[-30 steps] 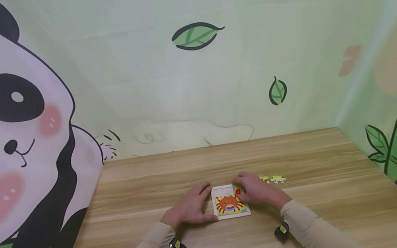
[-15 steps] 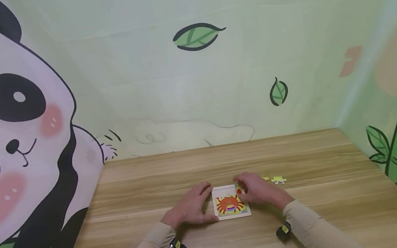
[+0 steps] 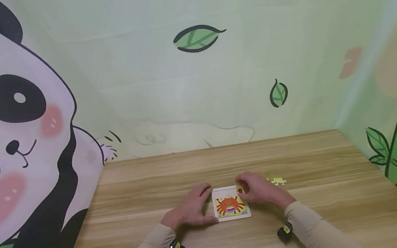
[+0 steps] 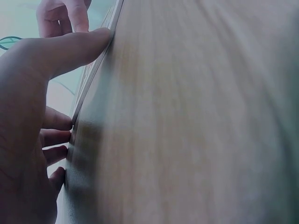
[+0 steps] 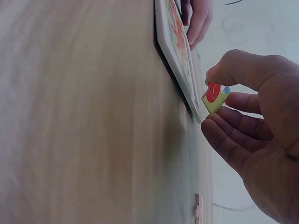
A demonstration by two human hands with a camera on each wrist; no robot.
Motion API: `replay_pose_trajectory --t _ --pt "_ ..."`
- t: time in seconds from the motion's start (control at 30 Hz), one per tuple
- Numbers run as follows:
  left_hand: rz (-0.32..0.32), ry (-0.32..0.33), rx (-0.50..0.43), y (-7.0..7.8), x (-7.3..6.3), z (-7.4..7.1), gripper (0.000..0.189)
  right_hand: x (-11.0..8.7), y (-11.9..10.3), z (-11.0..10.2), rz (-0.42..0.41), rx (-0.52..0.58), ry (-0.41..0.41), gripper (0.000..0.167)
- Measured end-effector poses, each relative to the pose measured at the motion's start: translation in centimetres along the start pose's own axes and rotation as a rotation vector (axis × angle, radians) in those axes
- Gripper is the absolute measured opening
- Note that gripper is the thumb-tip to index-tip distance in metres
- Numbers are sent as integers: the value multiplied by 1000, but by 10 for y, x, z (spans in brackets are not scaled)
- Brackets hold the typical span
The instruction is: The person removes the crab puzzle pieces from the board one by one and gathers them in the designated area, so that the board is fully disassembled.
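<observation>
A puzzle tray point(image 3: 233, 217) with a pale raised rim lies on the table, and an orange crab picture point(image 3: 230, 205) fills its nearer part. The bare strip along its far side is pale. My left hand point(image 3: 191, 205) rests against the tray's left side, thumb at the near corner and fingers along the edge towards the far one. Above the far right corner, my right hand point(image 3: 260, 188) pinches a puzzle piece point(image 5: 213, 95) between thumb and fingers. That piece is yellow with a red claw, and it is tilted and raised off the tray in the right wrist view.
Another yellow puzzle piece point(image 3: 278, 181) lies on the wooden table point(image 3: 147, 185) just beyond the right hand, with more yellow partly hidden beside it. A printed backdrop point(image 3: 144, 85) with a panda and leaves stands behind the table.
My right hand has shifted slightly right, drawing the pinched puzzle piece away from the tray's far right part and baring more of the pale strip. The left hand stays in place.
</observation>
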State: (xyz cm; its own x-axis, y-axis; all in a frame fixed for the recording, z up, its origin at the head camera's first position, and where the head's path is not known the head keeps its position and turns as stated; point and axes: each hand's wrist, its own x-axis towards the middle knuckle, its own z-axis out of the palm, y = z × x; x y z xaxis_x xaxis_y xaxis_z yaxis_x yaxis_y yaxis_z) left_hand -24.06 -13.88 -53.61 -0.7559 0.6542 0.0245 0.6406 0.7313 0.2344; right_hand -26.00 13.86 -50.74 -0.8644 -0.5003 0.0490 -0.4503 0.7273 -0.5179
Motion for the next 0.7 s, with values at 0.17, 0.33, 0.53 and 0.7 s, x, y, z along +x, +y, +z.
replay_pose_trajectory --t 0.17,0.33,0.53,0.7 --pt "1 -2 -10 0 0 0 104 -1 2 -4 -11 -7 36 41" --pt "0 -5 -20 0 -1 0 103 -3 6 -8 -39 -42 61 39" --pt "-8 -10 -20 0 0 0 104 -4 10 -12 -24 -33 76 37" --pt "-16 -17 -22 0 0 2 104 -6 13 -16 12 -36 71 39"
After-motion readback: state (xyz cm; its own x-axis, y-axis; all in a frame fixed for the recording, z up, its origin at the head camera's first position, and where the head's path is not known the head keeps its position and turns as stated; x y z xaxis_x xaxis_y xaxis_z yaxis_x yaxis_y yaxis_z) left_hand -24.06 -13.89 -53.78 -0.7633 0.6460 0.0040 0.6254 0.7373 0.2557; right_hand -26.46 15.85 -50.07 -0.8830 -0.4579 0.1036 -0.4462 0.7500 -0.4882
